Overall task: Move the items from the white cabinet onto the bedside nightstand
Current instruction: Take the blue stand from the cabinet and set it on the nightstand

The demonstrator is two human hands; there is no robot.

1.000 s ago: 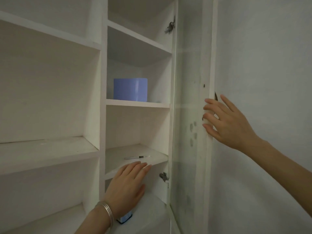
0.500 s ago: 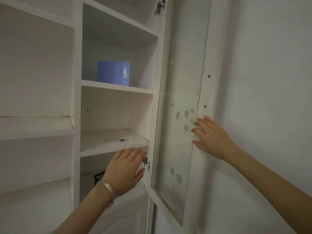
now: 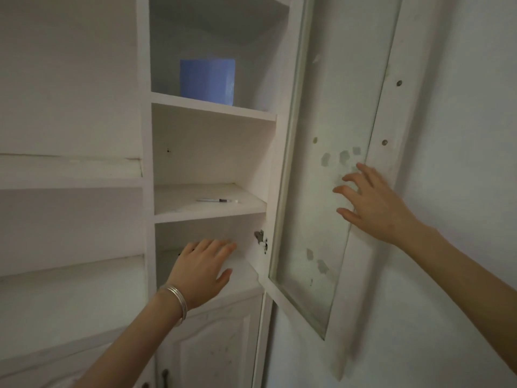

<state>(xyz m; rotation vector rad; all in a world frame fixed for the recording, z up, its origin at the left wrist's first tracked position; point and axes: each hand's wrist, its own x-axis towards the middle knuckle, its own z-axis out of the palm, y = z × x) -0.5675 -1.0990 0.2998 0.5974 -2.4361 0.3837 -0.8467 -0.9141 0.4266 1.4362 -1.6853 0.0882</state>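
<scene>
Pen [image 3: 218,201] and blue container [image 3: 207,79] still sit on the white cabinet [image 3: 145,130] shelves, now reachable, as the glass door [image 3: 324,113] has swung wider under the spread, empty right hand [image 3: 375,208] and the flat, empty left hand [image 3: 201,273] reaches the lowest shelf [image 3: 242,266].

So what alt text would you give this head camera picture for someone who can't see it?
A person's left hand reaches into the lowest open shelf of a white cabinet, while the right hand rests on its open glass door. A pen lies one shelf up, a blue container higher.
</scene>
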